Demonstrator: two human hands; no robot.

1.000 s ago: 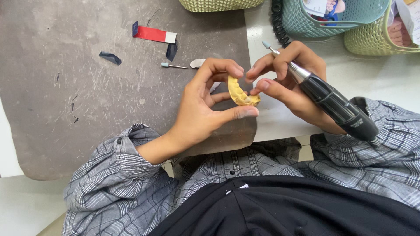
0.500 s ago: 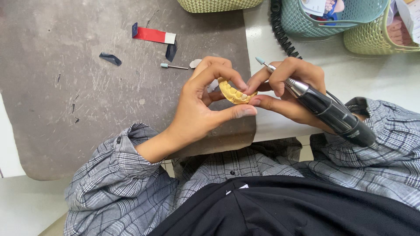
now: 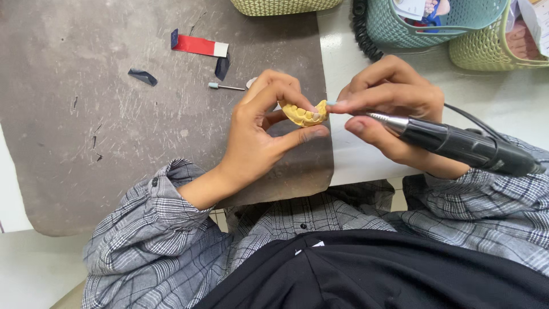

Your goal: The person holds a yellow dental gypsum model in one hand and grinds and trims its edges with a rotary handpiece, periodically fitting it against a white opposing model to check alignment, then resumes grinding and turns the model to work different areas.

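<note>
The left hand [image 3: 260,134] is pinching a yellow dental cast [image 3: 304,113] between thumb and fingertips, holding it up just above the near edge of the grey mat [image 3: 86,131] on the desk [image 3: 503,97]; the right hand [image 3: 394,111] is gripping a black handpiece [image 3: 457,143] like a pen, its pale tip [image 3: 333,103] meeting the right end of the cast; both hands are closed around what they carry, neither is spread wide. To do this grinding well, the left hand is best bracing the cast firmly; the right fingers are best resting against the left for steadiness; light, short strokes are likely safer than pressing hard, since the plaster teeth could chip; the cord [image 3: 474,120] trailing off behind the right wrist is better kept slack. A spare bur [image 3: 220,86] and a red and white strip [image 3: 200,46] are lying on the mat, well apart from the hands; woven baskets [image 3: 400,34] are standing at the far side.
</note>
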